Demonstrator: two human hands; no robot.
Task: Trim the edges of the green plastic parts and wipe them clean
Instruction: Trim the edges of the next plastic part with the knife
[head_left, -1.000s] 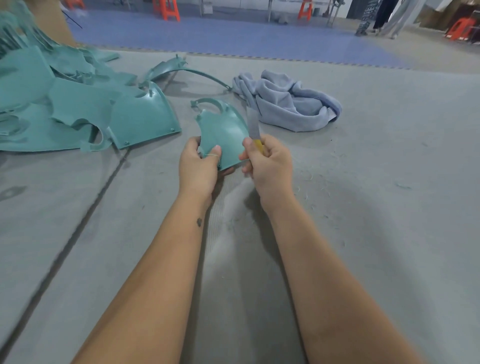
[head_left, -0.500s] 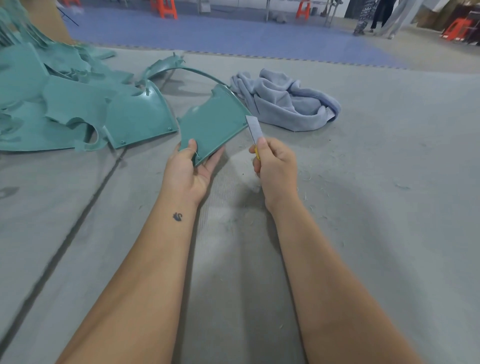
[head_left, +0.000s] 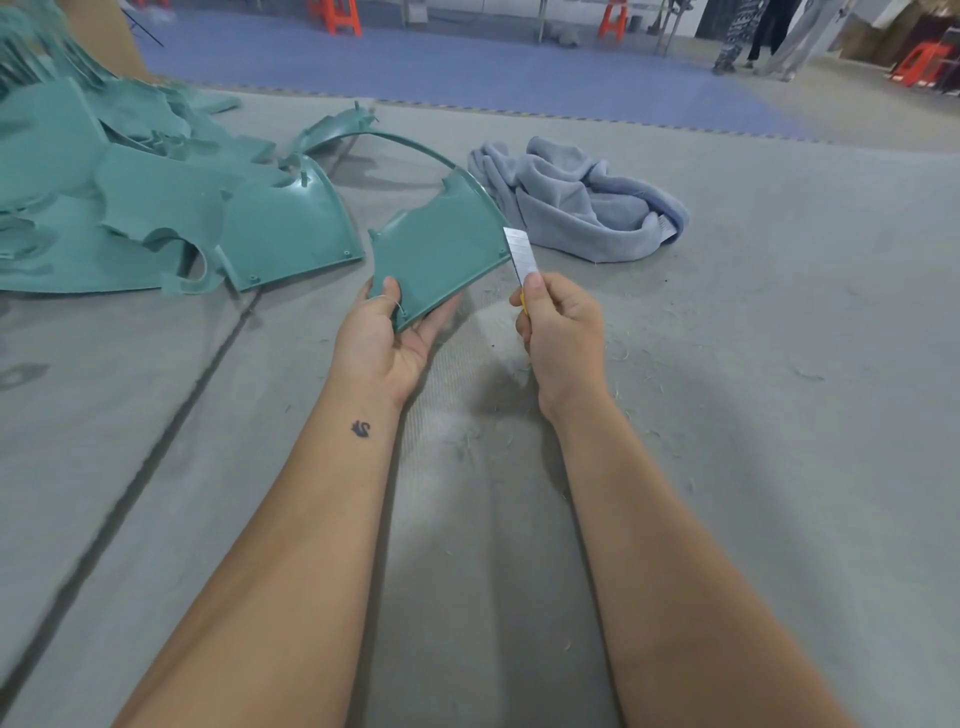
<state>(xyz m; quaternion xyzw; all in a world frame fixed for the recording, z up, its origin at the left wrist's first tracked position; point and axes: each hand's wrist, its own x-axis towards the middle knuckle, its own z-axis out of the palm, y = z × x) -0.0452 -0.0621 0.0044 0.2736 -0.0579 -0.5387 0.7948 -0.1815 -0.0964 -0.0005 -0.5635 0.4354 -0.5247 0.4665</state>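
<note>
Grey mat (head_left: 727, 364) foreground; blue floor (head_left: 467, 67) beyond; orange stools (head_left: 335, 15) far back.

Looks like a factory floor or workshop hall. Work done low on grey matting (head_left: 727, 415) littered with fine plastic shavings (head_left: 618, 353). A heap of identical green moulded parts (head_left: 130, 208) stacked at the left, one more green part (head_left: 441, 249) held beside a bare utility blade (head_left: 519, 252). A crumpled grey cloth (head_left: 582, 208) lying near. Beyond, blue interlocking floor mats (head_left: 467, 67), orange plastic stools (head_left: 335, 15), and standing people's legs (head_left: 763, 36) in a wide open space.
</note>
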